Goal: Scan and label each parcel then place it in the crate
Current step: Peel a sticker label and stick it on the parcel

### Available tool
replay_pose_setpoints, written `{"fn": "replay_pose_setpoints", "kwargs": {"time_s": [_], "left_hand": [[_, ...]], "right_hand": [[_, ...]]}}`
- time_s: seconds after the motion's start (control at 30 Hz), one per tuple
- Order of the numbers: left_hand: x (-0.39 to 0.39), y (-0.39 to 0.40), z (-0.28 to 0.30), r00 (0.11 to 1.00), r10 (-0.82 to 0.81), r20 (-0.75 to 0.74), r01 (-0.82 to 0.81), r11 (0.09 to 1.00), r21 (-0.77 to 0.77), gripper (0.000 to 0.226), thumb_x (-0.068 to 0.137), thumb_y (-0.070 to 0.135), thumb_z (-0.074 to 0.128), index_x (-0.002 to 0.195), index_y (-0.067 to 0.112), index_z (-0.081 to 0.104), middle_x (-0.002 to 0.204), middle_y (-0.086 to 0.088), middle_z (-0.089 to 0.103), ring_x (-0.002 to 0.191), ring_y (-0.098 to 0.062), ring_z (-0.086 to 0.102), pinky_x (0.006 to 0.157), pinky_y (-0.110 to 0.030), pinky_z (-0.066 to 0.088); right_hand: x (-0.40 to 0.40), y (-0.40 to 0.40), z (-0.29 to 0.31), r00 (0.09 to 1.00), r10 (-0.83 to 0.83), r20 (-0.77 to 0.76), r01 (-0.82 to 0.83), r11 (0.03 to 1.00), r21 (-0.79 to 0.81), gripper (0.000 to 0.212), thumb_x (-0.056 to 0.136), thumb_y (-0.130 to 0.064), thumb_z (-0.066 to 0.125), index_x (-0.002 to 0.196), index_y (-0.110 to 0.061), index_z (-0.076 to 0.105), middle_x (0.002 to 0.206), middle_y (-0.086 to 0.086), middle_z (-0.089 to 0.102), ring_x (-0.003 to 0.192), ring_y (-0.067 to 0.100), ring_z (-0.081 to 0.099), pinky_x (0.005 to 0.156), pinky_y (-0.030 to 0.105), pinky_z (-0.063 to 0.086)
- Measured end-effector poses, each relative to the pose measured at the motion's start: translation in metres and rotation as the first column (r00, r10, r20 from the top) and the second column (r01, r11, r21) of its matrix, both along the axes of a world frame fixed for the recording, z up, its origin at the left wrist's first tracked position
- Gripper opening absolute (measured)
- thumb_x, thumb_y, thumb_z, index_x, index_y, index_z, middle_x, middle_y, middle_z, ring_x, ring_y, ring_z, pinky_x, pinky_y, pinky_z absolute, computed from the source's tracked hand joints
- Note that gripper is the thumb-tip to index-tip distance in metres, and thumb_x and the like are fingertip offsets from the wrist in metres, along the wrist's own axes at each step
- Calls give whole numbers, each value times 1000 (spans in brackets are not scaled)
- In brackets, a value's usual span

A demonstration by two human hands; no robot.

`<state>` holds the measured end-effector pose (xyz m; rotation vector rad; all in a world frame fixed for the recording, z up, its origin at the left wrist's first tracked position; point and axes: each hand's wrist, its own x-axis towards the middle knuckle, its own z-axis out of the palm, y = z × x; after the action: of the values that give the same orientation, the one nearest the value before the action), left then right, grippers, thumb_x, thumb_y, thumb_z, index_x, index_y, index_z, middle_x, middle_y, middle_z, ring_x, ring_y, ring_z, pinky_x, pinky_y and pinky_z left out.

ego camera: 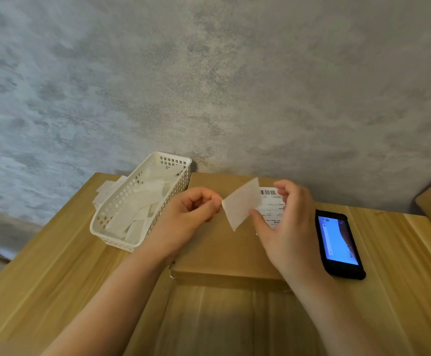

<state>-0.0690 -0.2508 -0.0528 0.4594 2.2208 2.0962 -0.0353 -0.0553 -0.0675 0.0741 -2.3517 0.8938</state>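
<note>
I see my left hand [192, 210] pinching a white backing sheet [242, 202] above the parcel [224, 250] at the desk's [55, 265] back edge; my right hand [285, 222], fingers loosely curled, pinches its other corner.

Matt cardboard parcel [224, 253], perforated plastic basket [122, 242]

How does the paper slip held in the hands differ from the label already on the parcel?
The held slip looks blank and is lifted and tilted, pinched by the left hand and right hand. The stuck label shows a barcode and text and lies flat on the parcel. Both are white.
</note>
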Motion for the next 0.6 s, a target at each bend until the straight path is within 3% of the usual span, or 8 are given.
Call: {"fn": "replay_pose_setpoints", "kwargs": {"time_s": [0.07, 0.17, 0.27, 0.37, 0.5, 0.6], "left_hand": [[5, 5, 3, 999, 32, -41, -30, 998, 52, 20, 92, 17, 65, 78, 29, 73, 79, -7, 61, 75, -17, 52, 76, -30, 45], [11, 10, 6, 993, 28, -116, -19, 997, 75, 6, 89, 22, 69, 83, 23, 72, 83, -6, 65, 79, -22, 56, 78, -33, 47], [11, 9, 5, 981, 64, -183, -56, 997, 48, 14, 83, 33, 69, 87, 20, 72, 92, -7, 66, 89, -30, 61, 84, -42, 49], [10, 7, 4, 964, 99, -247, -109, 994, -28, 9, 80, 38, 67, 85, 33, 73, 93, 5, 63, 91, -15, 59, 84, -34, 47], [10, 2, 1, 949, 88, -303, -138, 979, -147, 9, 80, 42, 65, 86, 40, 72, 94, 8, 62, 96, -18, 57, 83, -22, 42], [10, 0, 1, 951, 69, -301, -130, 974, -188, 10, 80, 43, 65, 86, 40, 72, 94, 9, 62, 98, -17, 57, 83, -17, 39]], "right_hand": [[5, -11, 8, 982, 119, -146, -104, 988, 111, 31, 85, -19, 73, 109, -12, 56, 106, -2, 57, 97, 9, 53, 79, 18, 45], [10, -26, 19, 948, 303, -94, -306, 952, -19, 6, 91, -15, 67, 97, -14, 65, 93, -9, 64, 91, 5, 60, 79, 13, 44], [12, -34, 19, 942, 335, -28, -335, 928, -161, 9, 93, -25, 63, 98, -18, 67, 90, -15, 67, 93, 4, 64, 80, 16, 49], [11, -35, 17, 937, 347, -24, -345, 918, -196, 15, 95, -31, 59, 96, -19, 67, 87, -16, 67, 91, 5, 65, 78, 15, 49], [9, -35, 16, 936, 353, -7, -347, 916, -200, 20, 94, -34, 54, 88, -20, 68, 77, -15, 65, 82, 5, 64, 68, 13, 47], [7, -36, 15, 933, 359, 8, -351, 916, -195, 24, 92, -35, 51, 85, -19, 67, 74, -12, 65, 78, 7, 64, 65, 21, 49]]}}
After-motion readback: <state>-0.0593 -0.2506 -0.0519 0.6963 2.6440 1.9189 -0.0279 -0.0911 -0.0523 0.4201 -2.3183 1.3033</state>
